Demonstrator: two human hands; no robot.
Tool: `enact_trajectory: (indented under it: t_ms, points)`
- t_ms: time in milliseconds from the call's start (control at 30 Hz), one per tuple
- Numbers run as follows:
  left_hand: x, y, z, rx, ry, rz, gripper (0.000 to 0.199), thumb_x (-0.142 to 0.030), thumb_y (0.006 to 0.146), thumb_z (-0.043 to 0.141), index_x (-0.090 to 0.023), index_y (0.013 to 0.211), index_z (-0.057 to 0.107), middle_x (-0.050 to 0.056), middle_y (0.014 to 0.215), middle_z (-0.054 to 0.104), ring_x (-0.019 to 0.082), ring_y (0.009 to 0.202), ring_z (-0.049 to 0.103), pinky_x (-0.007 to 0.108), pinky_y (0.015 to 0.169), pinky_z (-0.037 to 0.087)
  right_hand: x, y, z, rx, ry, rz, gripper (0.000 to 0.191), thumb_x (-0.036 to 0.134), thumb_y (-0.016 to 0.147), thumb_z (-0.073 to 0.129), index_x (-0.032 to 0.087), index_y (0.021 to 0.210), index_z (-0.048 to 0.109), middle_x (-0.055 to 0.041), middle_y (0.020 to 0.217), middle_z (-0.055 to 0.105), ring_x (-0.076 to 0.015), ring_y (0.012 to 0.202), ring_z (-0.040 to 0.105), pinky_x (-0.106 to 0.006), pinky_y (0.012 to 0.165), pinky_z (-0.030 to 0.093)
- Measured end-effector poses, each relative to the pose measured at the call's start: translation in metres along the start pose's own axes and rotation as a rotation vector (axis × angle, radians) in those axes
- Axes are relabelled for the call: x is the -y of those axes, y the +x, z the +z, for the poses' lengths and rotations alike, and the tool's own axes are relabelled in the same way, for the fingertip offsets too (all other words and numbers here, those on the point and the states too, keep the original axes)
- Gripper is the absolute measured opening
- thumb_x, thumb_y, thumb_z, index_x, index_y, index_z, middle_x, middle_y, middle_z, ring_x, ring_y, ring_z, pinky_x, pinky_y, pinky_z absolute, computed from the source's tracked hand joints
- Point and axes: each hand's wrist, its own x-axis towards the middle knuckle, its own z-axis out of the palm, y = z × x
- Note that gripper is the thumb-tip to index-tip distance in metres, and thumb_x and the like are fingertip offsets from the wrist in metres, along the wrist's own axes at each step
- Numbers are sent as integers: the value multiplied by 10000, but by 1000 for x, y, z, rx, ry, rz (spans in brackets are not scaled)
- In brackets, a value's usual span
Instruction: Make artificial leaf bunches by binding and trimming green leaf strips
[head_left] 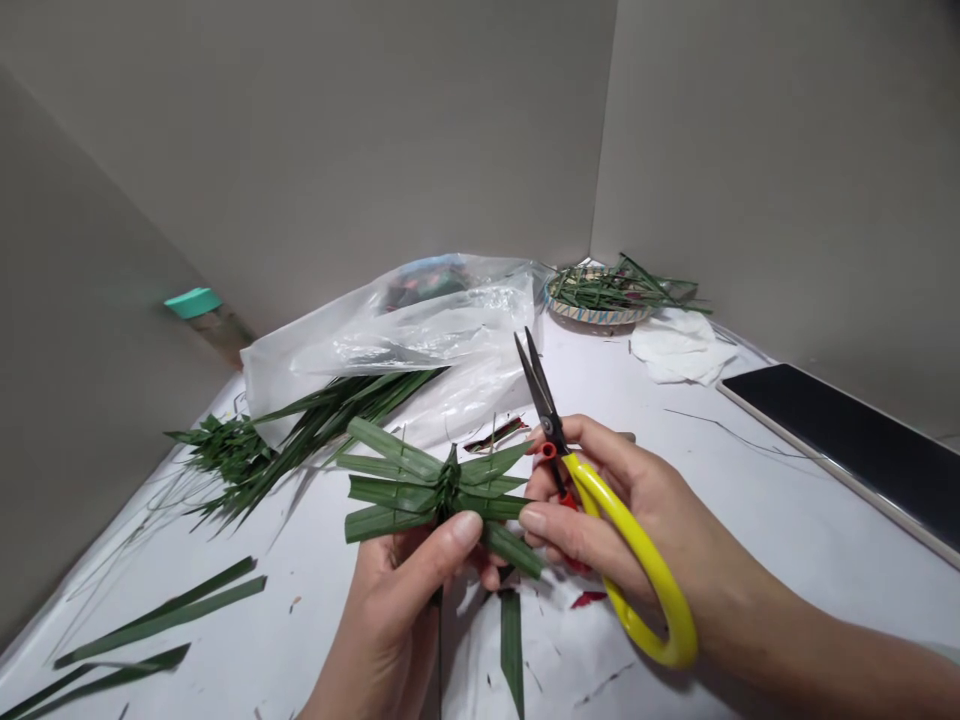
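My left hand [420,580] is closed round the underside of a folded green leaf ornament [405,494], its thumb pressed near the knotted middle. Flat leaf strips fan out from that middle to both sides. In my right hand [637,500] is a pair of scissors [645,580] with yellow handles and dark blades. The blades point up and away, slightly apart. My right thumb and fingertips also touch the ornament's right-hand strips. A loose leaf strip [511,640] lies below the ornament. Parts of both hands' fingers are hidden behind the leaves and scissors.
Long leaves [330,430] stick out of a clear plastic bag [390,335]. Cut strips [165,610] lie front left. A bottle with a teal cap [193,302] stands far left. At the back right are a woven basket [600,316], a crumpled tissue [679,347] and a black-screened tablet [847,430].
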Motion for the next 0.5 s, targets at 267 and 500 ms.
enact_trajectory:
  t_ms: [267,500]
  points:
    - [-2,-2,1,-54,-27,-53,235,-238,797,796,-170,580,736,14,610,715,128,620,632,211,641,518,4,3,2,17,-31,19,301,201,773,770,223,955,531,84,719,579,-71,572,523,-148,469,458]
    - [-2,-5,3,-62,-7,-46,262,-220,801,787,-173,551,721,7,596,706,120,607,627,198,616,509,-4,-1,-2,88,-33,5,236,204,851,732,224,991,543,78,758,597,-61,597,542,-148,526,463]
